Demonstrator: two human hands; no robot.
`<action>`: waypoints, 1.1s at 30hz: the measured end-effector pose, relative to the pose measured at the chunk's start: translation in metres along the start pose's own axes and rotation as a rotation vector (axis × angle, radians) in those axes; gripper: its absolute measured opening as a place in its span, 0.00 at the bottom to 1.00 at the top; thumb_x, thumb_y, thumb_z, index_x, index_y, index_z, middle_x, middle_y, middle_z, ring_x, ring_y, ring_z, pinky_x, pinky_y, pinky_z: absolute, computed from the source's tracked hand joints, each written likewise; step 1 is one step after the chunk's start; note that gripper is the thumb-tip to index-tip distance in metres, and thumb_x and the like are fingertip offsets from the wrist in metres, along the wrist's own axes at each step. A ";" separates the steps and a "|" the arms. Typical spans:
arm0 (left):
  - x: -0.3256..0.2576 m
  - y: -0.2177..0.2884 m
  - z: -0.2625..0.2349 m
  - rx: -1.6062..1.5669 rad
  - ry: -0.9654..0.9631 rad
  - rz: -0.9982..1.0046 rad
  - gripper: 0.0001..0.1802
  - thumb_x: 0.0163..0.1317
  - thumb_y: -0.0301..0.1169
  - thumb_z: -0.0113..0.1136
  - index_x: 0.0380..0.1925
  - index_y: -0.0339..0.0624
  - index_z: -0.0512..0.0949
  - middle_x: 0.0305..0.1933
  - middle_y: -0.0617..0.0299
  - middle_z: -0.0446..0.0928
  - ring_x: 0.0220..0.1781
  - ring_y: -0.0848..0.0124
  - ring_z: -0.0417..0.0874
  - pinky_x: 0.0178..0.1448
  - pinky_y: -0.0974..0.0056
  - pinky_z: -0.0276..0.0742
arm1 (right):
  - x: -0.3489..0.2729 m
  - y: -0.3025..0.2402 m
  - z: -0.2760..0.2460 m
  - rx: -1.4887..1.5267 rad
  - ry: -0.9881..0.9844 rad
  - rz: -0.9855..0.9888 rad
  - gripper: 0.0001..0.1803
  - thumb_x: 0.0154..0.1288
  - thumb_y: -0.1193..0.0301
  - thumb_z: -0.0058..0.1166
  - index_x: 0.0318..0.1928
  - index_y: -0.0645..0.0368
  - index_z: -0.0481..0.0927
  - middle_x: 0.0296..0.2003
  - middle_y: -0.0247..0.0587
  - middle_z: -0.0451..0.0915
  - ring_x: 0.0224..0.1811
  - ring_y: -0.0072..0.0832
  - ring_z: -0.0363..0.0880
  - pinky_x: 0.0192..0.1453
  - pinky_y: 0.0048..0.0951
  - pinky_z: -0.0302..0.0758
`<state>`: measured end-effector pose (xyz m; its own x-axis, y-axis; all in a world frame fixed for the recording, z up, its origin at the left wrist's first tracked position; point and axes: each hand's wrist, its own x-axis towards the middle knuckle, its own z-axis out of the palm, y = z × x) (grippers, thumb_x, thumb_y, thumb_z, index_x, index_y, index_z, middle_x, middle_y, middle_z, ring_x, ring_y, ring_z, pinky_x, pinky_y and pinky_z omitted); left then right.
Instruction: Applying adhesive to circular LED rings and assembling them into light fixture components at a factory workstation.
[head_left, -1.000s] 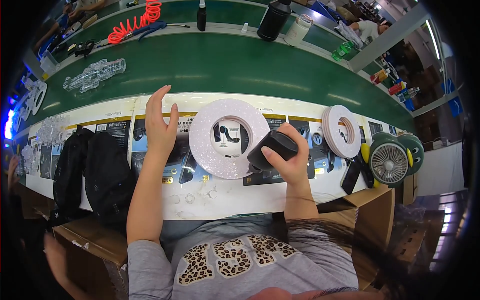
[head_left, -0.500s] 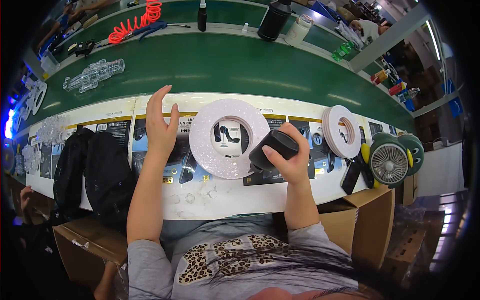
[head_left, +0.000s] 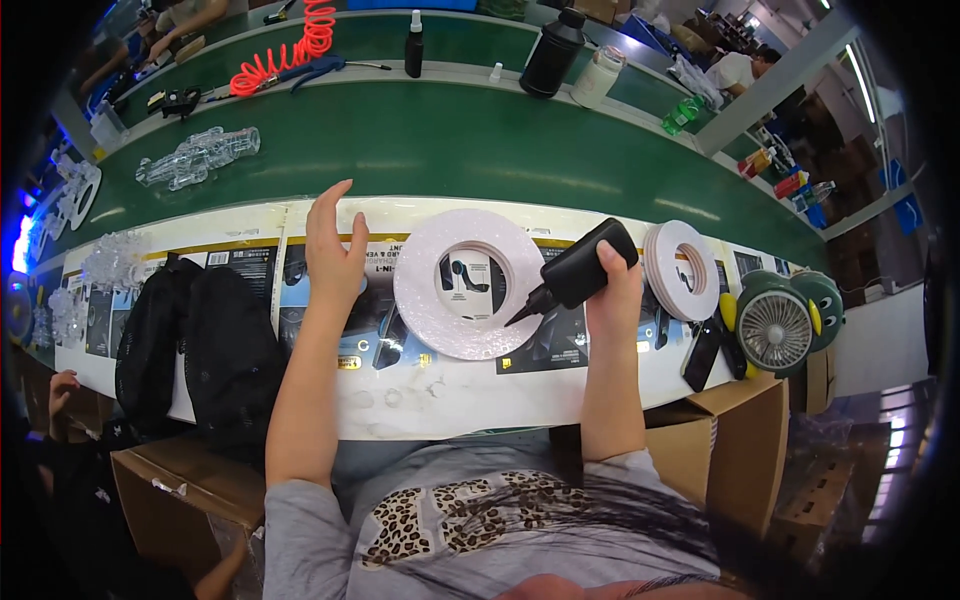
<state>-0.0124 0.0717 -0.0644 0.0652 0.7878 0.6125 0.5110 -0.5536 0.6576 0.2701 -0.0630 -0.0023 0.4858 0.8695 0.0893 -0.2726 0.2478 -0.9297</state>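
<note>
A black squeeze bottle with a narrow pointed nozzle (head_left: 580,270) is gripped in my right hand (head_left: 615,283). It is tilted, its nozzle pointing down and left over the right rim of a white glittery ring (head_left: 425,310). Whether the tip touches the ring I cannot tell. This ring looks like a stack of flat rings, with printed sheeting visible through its hole. Left of it my left hand (head_left: 337,245) is held with thumb and fingers apart, holding nothing. A second stack of white rings (head_left: 655,262) lies just right of my right hand.
Black sleeves (head_left: 225,350) lie on the left. Clear plastic parts (head_left: 200,157) rest on the green bench (head_left: 420,140). At right are a phone (head_left: 702,355) and a green fan (head_left: 777,328). Bottles (head_left: 553,55) stand at the back; cardboard boxes (head_left: 740,440) flank my lap.
My right hand has moved right and turned the bottle, so its nozzle now shows at the ring's right side. My left hand stays open. The whole view has shifted slightly.
</note>
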 end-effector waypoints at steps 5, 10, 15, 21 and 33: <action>0.001 0.000 0.000 -0.011 0.008 -0.005 0.21 0.62 0.27 0.54 0.56 0.38 0.70 0.58 0.51 0.72 0.62 0.53 0.70 0.65 0.55 0.64 | 0.007 -0.009 0.017 0.078 -0.129 0.045 0.19 0.67 0.68 0.54 0.53 0.65 0.70 0.47 0.45 0.75 0.52 0.34 0.75 0.60 0.39 0.72; 0.001 -0.001 0.001 -0.010 0.020 0.002 0.21 0.62 0.28 0.54 0.56 0.38 0.70 0.58 0.50 0.71 0.61 0.53 0.70 0.64 0.55 0.65 | 0.008 -0.004 0.054 0.520 -0.049 0.332 0.16 0.67 0.64 0.54 0.48 0.61 0.73 0.42 0.45 0.77 0.50 0.37 0.76 0.59 0.40 0.72; 0.002 -0.003 0.000 -0.041 0.040 -0.024 0.20 0.62 0.27 0.54 0.55 0.38 0.70 0.56 0.49 0.72 0.60 0.52 0.70 0.63 0.54 0.66 | 0.014 0.008 0.091 0.598 0.065 0.413 0.19 0.66 0.53 0.53 0.32 0.56 0.73 0.27 0.37 0.74 0.35 0.31 0.74 0.46 0.33 0.72; 0.003 -0.004 0.000 -0.042 0.069 -0.012 0.20 0.60 0.27 0.55 0.54 0.38 0.70 0.55 0.49 0.72 0.59 0.51 0.71 0.62 0.53 0.67 | 0.019 0.016 0.131 0.357 -0.281 0.075 0.23 0.70 0.52 0.38 0.25 0.57 0.66 0.19 0.36 0.64 0.24 0.27 0.64 0.35 0.29 0.64; 0.007 -0.004 -0.002 -0.090 0.067 -0.024 0.20 0.59 0.26 0.54 0.53 0.37 0.71 0.54 0.49 0.73 0.57 0.51 0.72 0.61 0.53 0.68 | 0.021 0.030 0.151 0.242 -0.397 0.092 0.21 0.67 0.58 0.37 0.20 0.57 0.63 0.15 0.37 0.63 0.20 0.25 0.62 0.29 0.25 0.62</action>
<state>-0.0156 0.0788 -0.0625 -0.0049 0.7829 0.6221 0.4328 -0.5592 0.7071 0.1464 0.0275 0.0257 0.1081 0.9768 0.1846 -0.5079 0.2139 -0.8345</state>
